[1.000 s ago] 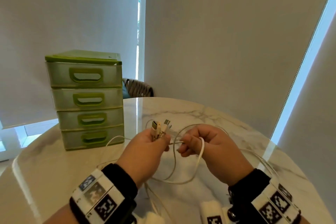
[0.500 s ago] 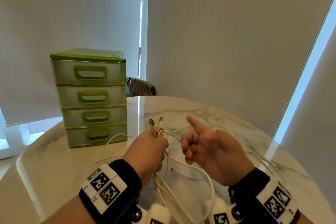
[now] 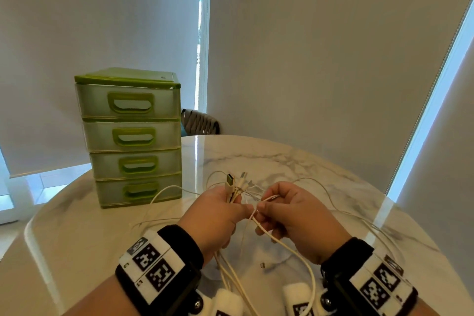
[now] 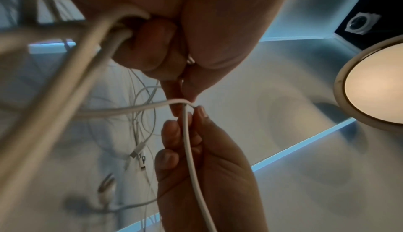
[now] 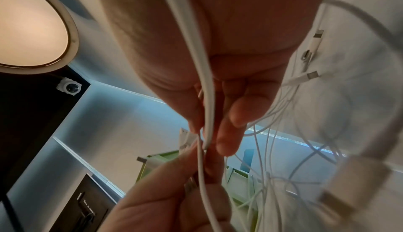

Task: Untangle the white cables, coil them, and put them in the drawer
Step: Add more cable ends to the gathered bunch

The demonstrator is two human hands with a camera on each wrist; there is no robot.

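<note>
Several tangled white cables [image 3: 287, 246] lie on the marble table [image 3: 295, 161] and hang between my hands. My left hand [image 3: 234, 204] grips a bundle of cable ends, and their plugs [image 3: 230, 182] stick up above the fist. In the left wrist view its fingers [image 4: 150, 49] curl round the thick strands. Just to its right, my right hand [image 3: 264, 209] pinches a single white cable [image 4: 188, 142] between thumb and fingertips; that cable runs down along the palm [image 5: 196, 49]. The green four-drawer unit [image 3: 130, 136] stands at the back left with all drawers closed.
Loose loops and plugs [image 3: 264, 264] of cable spread over the table towards its right edge and near me. A woven chair back [image 3: 200, 122] shows behind the table. Window blinds hang behind. A round ceiling lamp [image 4: 375, 84] is overhead.
Half a second ago my right hand was off the cables with its index finger pointing. It has come back beside the left hand and pinched one cable. The left hand kept its bundle.
</note>
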